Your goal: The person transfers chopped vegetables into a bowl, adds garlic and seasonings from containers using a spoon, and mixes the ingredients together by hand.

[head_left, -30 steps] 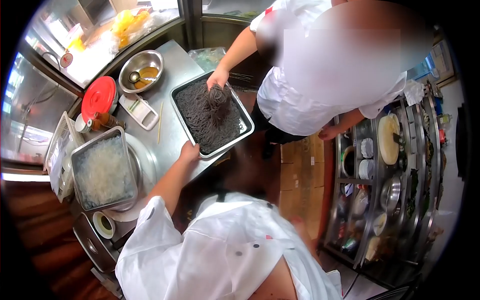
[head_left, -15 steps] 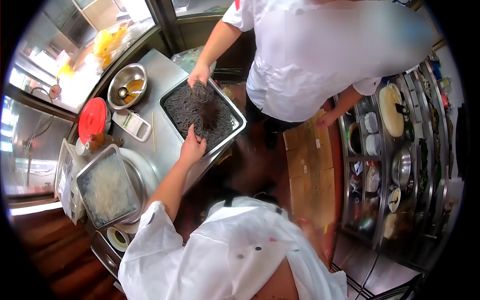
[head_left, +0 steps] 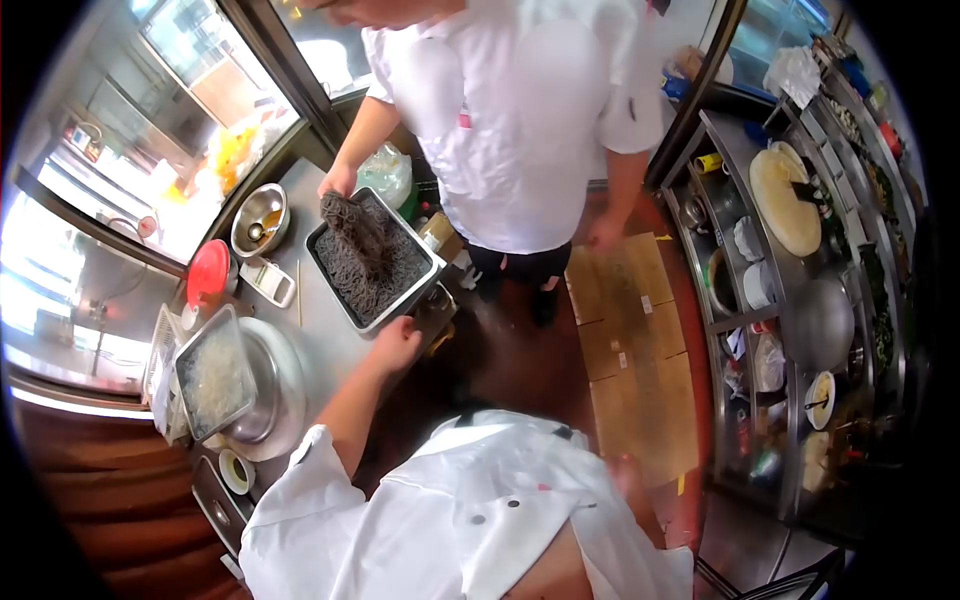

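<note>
My left hand (head_left: 398,343) is closed beside the near corner of a metal tray (head_left: 425,282); whatever its fingers hold, if anything, is hidden. Dark grey-brown noodles (head_left: 345,275) fill the tray. A co-worker's hand (head_left: 338,182) lifts a clump of these noodles (head_left: 352,228) above the tray's far side. My right hand (head_left: 628,472) hangs low beside my white jacket, blurred, its fingers not readable.
On the steel counter (head_left: 310,185) are a steel bowl with a ladle (head_left: 262,220), a white slicer (head_left: 268,282), a red lid (head_left: 208,268) and a tub of pale noodles (head_left: 215,375). Flattened cardboard (head_left: 635,350) covers the floor. Shelves (head_left: 735,325) stand at right.
My left hand has drawn back from the noodles to outside the tray's near edge, its fingers now curled. The co-worker's hand still holds up the clump. My view has shifted.
</note>
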The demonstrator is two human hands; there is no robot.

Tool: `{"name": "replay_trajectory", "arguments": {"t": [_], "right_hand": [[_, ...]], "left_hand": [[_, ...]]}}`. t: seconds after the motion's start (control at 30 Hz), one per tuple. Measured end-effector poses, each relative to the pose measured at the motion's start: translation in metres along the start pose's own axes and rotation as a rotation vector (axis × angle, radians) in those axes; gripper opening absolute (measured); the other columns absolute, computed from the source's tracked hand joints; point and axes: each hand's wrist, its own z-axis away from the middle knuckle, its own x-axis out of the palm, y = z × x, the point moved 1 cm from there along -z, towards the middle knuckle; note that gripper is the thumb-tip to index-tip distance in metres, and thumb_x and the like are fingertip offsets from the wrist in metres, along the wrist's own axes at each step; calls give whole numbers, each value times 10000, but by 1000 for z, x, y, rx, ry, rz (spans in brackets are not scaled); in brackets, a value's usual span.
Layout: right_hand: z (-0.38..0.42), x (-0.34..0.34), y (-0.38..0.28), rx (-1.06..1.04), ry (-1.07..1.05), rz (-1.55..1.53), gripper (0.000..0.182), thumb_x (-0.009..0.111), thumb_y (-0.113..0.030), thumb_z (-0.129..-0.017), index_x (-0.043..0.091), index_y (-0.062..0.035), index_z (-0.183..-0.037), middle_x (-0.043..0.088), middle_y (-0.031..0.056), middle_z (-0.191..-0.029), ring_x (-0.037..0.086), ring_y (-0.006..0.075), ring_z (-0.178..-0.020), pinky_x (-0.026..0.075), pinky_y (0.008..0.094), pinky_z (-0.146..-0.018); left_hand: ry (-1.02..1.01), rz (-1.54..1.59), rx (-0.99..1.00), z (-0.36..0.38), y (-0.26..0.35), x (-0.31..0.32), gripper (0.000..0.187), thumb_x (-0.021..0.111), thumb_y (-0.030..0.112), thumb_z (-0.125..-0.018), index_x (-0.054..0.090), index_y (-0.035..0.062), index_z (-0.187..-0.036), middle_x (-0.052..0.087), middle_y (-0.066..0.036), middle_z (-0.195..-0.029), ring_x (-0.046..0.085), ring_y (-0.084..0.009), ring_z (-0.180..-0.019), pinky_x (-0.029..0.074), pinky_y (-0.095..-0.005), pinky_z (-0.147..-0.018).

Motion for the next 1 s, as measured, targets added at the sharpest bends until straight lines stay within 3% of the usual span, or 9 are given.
{"name": "replay_trajectory", "arguments": {"t": [0.07,0.33,0.47,0.67,0.7,0.77,0.83,0.93,1.0], "right_hand": [[11,-13,-16,-66,-56,104,64,534,-79,-946,594,-75,-967,624,56,-793,596,132,-610,443,261,-479],[17,-95,-30,59,132,481,257,568,-75,-932,585,-51,-1187,598,36,-781,567,124,-600,454,262,-511],[20,-151,7,304,415,72,185,602,-119,-938,558,-102,-1117,590,39,-779,577,136,-633,459,268,-527],[65,-173,-6,150,231,-222,55,604,-140,-949,561,-107,-942,582,65,-754,553,207,-618,471,326,-542],[94,-145,-52,-338,240,212,43,581,-138,-954,566,-103,-933,587,74,-749,561,214,-618,471,328,-532],[119,-117,-96,-486,374,311,65,552,-135,-957,585,-97,-917,596,82,-740,574,215,-612,471,324,-521],[83,-148,-84,46,536,-483,99,542,-131,-955,614,-89,-902,605,78,-729,584,202,-603,472,312,-519],[113,-104,-189,127,764,74,142,533,-95,-940,651,-63,-867,619,63,-709,589,171,-585,473,292,-515],[106,-113,-194,177,868,98,143,538,-77,-934,666,-32,-889,645,60,-731,606,156,-603,484,286,-528]], "left_hand": [[-50,103,-59,31,96,-18,443,664,234,-882,590,-22,-1236,716,-178,-982,695,-320,-921,544,-386,-841],[-248,152,215,19,227,61,392,655,196,-868,616,-9,-1200,704,-127,-886,688,-292,-837,542,-375,-773],[-293,139,340,-11,285,84,405,651,190,-866,618,12,-1229,706,-121,-927,689,-274,-839,547,-374,-770],[-335,213,687,-107,348,175,384,676,192,-873,634,-4,-1201,703,-141,-901,689,-262,-811,561,-367,-750],[-364,187,667,-115,387,176,371,680,196,-880,638,-8,-1186,702,-144,-901,689,-254,-793,562,-358,-728],[-468,196,733,-147,444,203,362,682,193,-880,639,-9,-1178,700,-144,-891,686,-254,-781,561,-358,-714],[-532,188,881,-188,500,232,371,683,186,-885,624,-5,-1198,695,-136,-874,678,-251,-764,556,-356,-706],[-520,231,1146,-248,577,289,398,682,189,-891,602,8,-1236,695,-137,-881,682,-256,-779,555,-358,-712],[-552,228,1170,-259,651,292,404,666,201,-903,588,20,-1256,701,-132,-896,691,-269,-803,558,-366,-727]]}}
